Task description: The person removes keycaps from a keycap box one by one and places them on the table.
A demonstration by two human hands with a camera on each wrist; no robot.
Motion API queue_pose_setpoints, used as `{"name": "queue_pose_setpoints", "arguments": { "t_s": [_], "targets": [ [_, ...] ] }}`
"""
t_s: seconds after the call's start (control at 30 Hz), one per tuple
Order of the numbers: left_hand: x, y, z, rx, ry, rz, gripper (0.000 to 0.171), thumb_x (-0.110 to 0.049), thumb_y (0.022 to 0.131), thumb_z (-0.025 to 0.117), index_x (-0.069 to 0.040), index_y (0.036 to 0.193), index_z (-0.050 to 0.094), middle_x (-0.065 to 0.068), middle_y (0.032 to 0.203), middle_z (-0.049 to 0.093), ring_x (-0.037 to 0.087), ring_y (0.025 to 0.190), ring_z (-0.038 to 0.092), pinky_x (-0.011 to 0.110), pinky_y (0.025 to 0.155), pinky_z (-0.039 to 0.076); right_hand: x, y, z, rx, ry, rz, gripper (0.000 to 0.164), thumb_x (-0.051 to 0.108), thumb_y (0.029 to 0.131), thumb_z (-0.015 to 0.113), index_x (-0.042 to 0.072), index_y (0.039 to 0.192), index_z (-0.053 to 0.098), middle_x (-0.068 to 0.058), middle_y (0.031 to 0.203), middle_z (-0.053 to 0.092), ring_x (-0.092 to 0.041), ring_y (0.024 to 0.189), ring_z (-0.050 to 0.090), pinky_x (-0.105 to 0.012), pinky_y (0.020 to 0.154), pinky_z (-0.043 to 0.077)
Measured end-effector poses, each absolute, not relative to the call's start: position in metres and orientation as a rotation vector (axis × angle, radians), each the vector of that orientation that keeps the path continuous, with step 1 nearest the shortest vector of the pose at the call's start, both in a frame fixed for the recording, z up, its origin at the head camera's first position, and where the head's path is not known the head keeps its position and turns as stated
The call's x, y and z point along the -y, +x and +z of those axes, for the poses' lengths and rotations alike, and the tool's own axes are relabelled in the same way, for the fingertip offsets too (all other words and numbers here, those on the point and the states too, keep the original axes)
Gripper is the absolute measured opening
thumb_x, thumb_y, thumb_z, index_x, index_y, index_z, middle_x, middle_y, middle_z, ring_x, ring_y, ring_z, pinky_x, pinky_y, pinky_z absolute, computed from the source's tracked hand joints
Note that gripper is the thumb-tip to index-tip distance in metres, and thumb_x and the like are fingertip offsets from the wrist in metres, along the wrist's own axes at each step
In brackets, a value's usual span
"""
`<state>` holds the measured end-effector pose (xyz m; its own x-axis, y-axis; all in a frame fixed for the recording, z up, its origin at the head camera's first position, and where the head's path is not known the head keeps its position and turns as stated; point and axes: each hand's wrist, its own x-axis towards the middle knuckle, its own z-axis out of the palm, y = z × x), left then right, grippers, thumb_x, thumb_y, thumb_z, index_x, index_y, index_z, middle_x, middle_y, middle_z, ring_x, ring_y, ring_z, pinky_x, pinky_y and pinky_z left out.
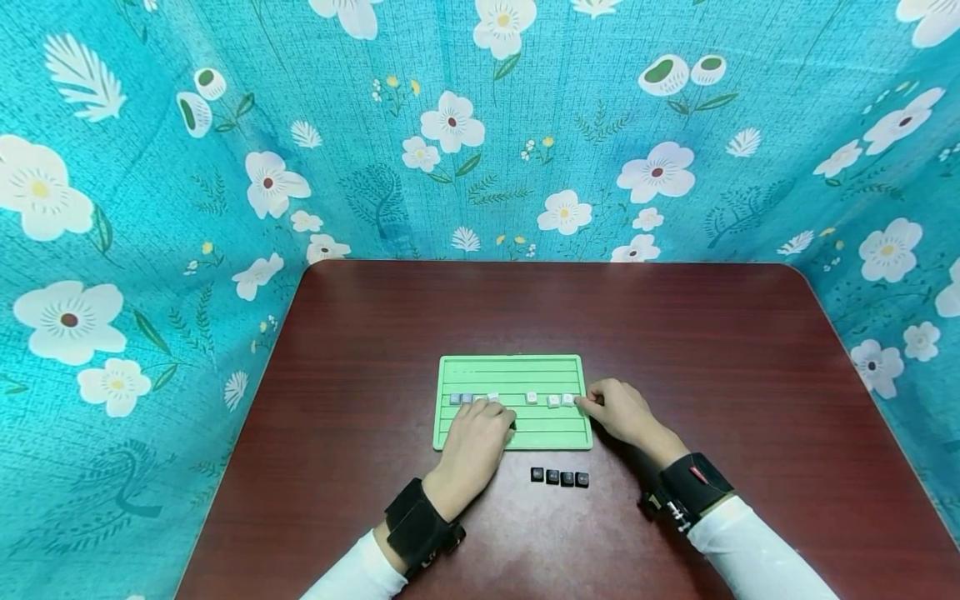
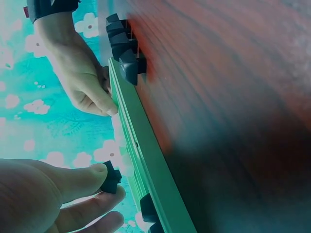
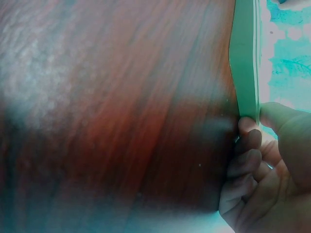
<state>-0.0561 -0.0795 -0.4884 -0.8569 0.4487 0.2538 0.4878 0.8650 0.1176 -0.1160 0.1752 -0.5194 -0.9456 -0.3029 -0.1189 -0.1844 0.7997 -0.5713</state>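
Note:
A green ridged board (image 1: 525, 375) lies on the table with several white and greyish keycaps (image 1: 531, 398) in a row across its middle. My left hand (image 1: 476, 437) is over the board's lower left part. Between its thumb and a finger it pinches a black keycap (image 2: 111, 177), held just off the board's edge in the left wrist view. At the board's right edge is my right hand (image 1: 626, 412), gripping that edge with the thumb on top and curled fingers (image 3: 245, 162) beside and below. The left hand hides part of the board.
Several black keycaps (image 1: 552, 477) stand in a row on the dark red-brown table (image 1: 360, 333), just in front of the board. A blue flowered cloth (image 1: 450, 192) hangs behind and at both sides of the table.

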Motion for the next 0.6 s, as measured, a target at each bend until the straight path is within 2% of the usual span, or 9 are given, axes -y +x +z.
{"name": "queue_pose_setpoints", "arguments": {
  "t_s": [0.6],
  "targets": [
    [0.0774,-0.0485,-0.4794,2.796,-0.727,-0.242,0.009,-0.023,0.079,0.07,-0.019,0.087,0.07,-0.005,0.087,0.065,0.016,0.08,0.056,0.03,0.065,0.041,-0.1761,-0.1159,-0.5215,-2.782,-0.372,-0.838,0.04,0.036,0.091,0.057,0.016,0.058,0.046,0.005,0.05,0.033,-0.012,0.043,0.028,-0.026,0.045,0.022]
  ]
}}
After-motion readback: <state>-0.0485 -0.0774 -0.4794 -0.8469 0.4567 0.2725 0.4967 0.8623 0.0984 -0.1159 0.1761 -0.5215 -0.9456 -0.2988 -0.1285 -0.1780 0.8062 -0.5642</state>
